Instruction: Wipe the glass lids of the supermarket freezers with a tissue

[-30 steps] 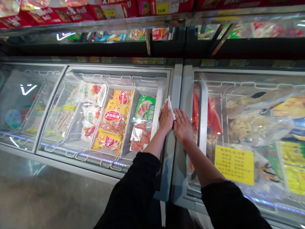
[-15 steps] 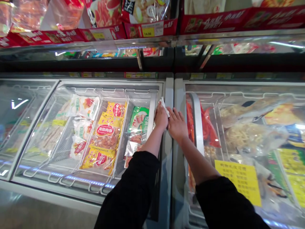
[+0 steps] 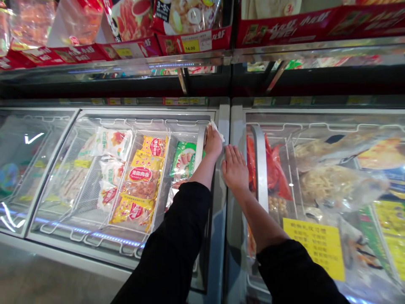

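My left hand [image 3: 213, 142] is closed on a crumpled white cloth or tissue [image 3: 217, 126], pressed to the right end of the left freezer's frame [image 3: 224, 122]. Just left of that hand runs the pale door handle [image 3: 200, 145]. My right hand [image 3: 234, 169] lies flat with fingers stretched out on the grey edge of the right freezer [image 3: 236, 126]. It holds nothing and rests a little apart from the left hand. The right freezer's curved handle [image 3: 261, 164] stands beside it.
Under the glass lids lie yellow snack bags [image 3: 139, 175], a green packet [image 3: 184, 158], white bags [image 3: 112, 141] and red packets [image 3: 275, 169]. A yellow notice [image 3: 313, 245] sits on the right lid. Above, a shelf edge [image 3: 126, 63] carries red boxes [image 3: 196, 41] of packaged food.
My left hand and the white cloth have slid slightly away from me along the frame. A gap has opened between my two hands, which were touching or nearly so.
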{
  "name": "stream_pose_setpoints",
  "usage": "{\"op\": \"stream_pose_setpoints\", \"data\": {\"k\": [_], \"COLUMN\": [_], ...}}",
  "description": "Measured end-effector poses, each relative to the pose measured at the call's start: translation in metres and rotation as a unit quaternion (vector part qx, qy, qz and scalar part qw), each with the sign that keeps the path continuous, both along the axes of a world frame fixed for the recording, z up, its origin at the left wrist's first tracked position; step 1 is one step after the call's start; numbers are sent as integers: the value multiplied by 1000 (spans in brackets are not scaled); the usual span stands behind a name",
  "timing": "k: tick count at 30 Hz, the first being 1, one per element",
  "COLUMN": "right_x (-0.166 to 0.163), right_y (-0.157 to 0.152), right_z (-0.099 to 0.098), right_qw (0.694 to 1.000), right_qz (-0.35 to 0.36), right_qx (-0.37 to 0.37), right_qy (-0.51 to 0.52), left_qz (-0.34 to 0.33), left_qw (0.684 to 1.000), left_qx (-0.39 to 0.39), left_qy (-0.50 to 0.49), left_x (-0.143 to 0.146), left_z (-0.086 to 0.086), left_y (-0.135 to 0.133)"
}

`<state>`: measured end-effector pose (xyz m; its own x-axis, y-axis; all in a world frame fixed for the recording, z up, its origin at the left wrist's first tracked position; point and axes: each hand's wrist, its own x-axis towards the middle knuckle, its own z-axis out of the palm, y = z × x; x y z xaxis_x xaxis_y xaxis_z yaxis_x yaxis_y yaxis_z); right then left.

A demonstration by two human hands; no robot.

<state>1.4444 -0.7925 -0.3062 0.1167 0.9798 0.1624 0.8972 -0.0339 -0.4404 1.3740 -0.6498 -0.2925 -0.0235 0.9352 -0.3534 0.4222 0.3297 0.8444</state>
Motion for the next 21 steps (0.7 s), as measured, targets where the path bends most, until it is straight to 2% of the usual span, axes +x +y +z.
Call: {"op": "stream_pose_setpoints", "data": {"k": [2,6,8,14,16,21], "right_x": [0,-1,-2,-2,-2,-2], "right_y": [-1,-2,-2,-2,-2,-2], "right_z": [0,3,4,3,3,4], "right_qw": [1000,1000,1000,1000,1000,1000], "right_qz": [-2,-2,-1,-3,-3,1], "right_qx": [3,-1,-10,2,8,-9], "right_qy": [1,4,5,0,0,-5], "left_qz": [3,1,2,8,13,22], "left_qw": [1000,1000,1000,1000,1000,1000], "left_qx": [0,19,15,10,13,7], "left_qy": [1,-9,-10,-10,-16,-14], "left_x": [1,-4,-3,18,22,16], "left_z": [-2,-7,-8,-6,-8,-13], "left_y": [1,-21,-20,42,49,10]}}
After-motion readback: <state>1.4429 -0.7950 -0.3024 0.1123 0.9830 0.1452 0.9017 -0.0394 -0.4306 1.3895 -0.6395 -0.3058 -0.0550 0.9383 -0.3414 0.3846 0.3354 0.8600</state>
